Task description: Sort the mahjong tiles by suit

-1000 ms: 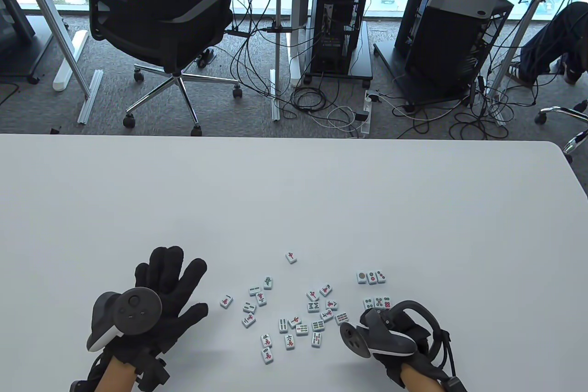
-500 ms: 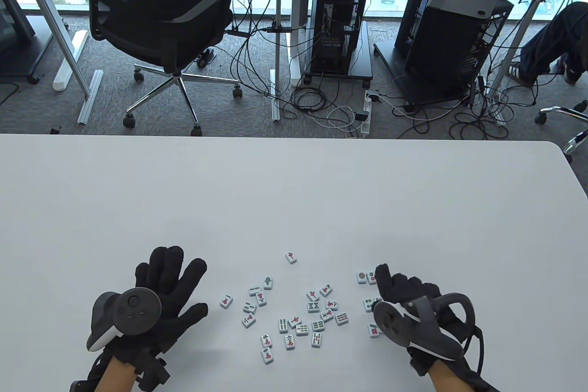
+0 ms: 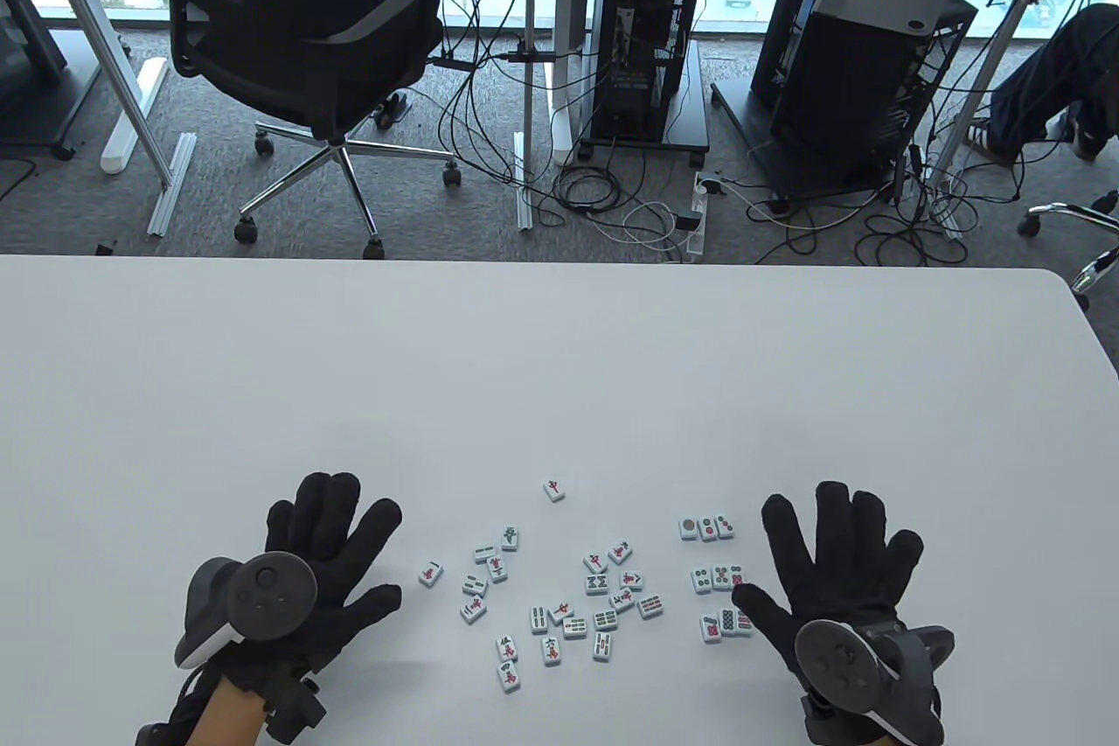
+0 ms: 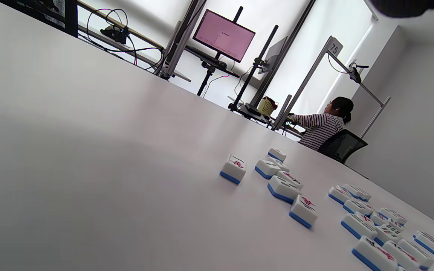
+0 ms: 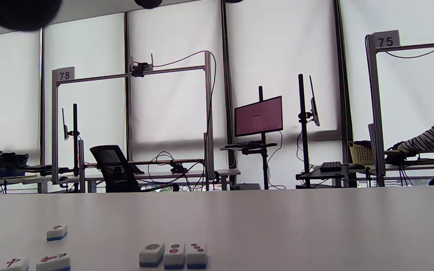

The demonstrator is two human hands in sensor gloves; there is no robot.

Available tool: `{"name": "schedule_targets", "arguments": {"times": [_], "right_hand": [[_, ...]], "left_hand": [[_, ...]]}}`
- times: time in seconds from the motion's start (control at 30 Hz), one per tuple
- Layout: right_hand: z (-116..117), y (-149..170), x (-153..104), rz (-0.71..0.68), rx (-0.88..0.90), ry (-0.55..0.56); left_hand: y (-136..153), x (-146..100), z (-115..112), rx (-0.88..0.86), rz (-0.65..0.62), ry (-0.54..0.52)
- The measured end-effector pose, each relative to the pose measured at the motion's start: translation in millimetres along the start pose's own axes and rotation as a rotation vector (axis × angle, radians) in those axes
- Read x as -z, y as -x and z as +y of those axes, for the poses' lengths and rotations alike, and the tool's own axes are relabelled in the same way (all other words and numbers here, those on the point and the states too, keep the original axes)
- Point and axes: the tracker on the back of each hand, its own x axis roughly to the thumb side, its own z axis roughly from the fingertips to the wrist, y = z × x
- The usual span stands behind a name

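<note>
white table (image 3: 559, 379), loose mahjong tiles (image 3: 559, 597)

White, blue-backed mahjong tiles (image 3: 559, 597) lie face-up, scattered; three neat rows of dot tiles (image 3: 719, 577) sit at the right.

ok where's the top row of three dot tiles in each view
table view: row of three dot tiles, right of the loose pile, beyond the right hand.
left wrist view: cannot tell it among the far tiles.
right wrist view: bottom centre.
shared landmark: the lone red-character tile.
</note>
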Motion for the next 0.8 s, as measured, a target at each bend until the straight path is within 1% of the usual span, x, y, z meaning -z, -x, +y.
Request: {"name": "schedule_targets", "arguments": {"times": [0.03,0.1,0.17,0.33,0.4,0.5,0.57,0.63,0.7,0.8], "right_hand": [[3,1,0,-0.002,0.008,-0.023],[7,3,-1,-0.013,0.0,-0.009],[10,2,-3,-0.03,-0.015,-0.023],[11,-4,-6,-0.063,0.006,-0.01],[11,-5,-7,-0.07,0.004,0.0],[10,-5,-7,-0.068,0.001,0.004],[7,-4,-8,-0.054,0.009,0.017],[3,-2,-9,-0.041,0.019,0.049],[1,-1,-9,-0.036,0.029,0.056],[-2,-1,-10,-0.036,0.038,0.07]], "left_hand": [[0,0,-1,0.005,0.001,0.001],[-1,2,-3,0.013,-0.001,-0.002],[-5,3,-5,0.033,-0.013,-0.011],[-13,6,-4,0.08,-0.023,-0.04],[-17,7,3,0.128,-0.037,-0.087],[-21,10,14,0.177,-0.017,-0.151],[-22,16,20,0.206,0.022,-0.16],[-27,29,25,0.272,0.056,-0.147],[-35,43,27,0.329,0.048,-0.138],[-51,67,23,0.43,0.037,-0.089]]}}
